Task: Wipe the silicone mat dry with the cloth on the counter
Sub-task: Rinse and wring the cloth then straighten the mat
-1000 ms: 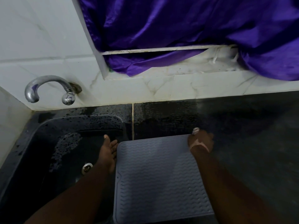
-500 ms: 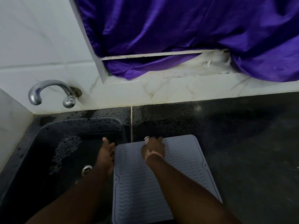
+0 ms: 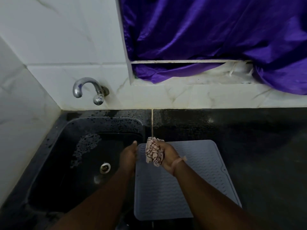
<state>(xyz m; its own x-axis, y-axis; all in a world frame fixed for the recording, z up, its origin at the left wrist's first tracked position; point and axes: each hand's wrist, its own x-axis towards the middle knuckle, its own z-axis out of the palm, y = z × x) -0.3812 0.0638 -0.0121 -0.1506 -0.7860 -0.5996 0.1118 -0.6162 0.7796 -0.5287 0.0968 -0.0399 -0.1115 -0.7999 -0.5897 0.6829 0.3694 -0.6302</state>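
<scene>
A grey silicone mat (image 3: pixel 196 171) with a wavy ribbed surface lies flat on the dark counter, just right of the sink. My right hand (image 3: pixel 167 155) grips a bunched white cloth with dark red check lines (image 3: pixel 153 152) over the mat's far left corner. My left hand (image 3: pixel 128 154) rests against the mat's left edge, fingers pointing away from me; whether it grips the edge is hidden. A pale band sits on my right wrist.
A black sink (image 3: pixel 79 156) with water drops and a metal drain (image 3: pixel 105 167) is at the left. A chrome tap (image 3: pixel 88 88) juts from the white tiled wall. Purple fabric (image 3: pixel 216 34) hangs over the window ledge behind the dark counter (image 3: pixel 265 146).
My right hand has swept the cloth from the mat's far right corner leftward to its far left corner and turned, so the cloth now shows. My left hand stayed at the left edge.
</scene>
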